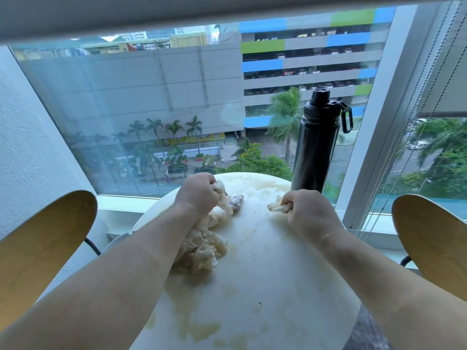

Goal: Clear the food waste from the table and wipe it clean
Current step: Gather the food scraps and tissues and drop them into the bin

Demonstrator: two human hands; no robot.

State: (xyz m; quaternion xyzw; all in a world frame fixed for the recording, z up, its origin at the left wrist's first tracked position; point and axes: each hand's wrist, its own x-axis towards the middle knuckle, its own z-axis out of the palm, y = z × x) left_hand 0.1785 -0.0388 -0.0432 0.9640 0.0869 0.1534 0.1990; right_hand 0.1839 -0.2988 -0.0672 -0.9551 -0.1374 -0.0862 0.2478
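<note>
Between the two hands, the round white table shows bare top with a few small crumbs toward the near side. Left hand: fingers curled tight, gripping the top end of a crumpled, stained paper wad. The wad trails back under the left wrist and forearm and rests on the table; one lump of it pokes out just right of the left knuckles. Right hand: also fisted, pinching a small crumpled paper scrap that sticks out on its left side, low over the table; can't tell if it's touching. The hands are apart and the two papers are not joined. Wet yellowish smears sit on the table nearer than both hands, under the left forearm side. A black bottle stands upright with its cap on just beyond the right hand at the table's far edge, against the window. There is a wooden chair back outboard of each arm: left one, right one.
</note>
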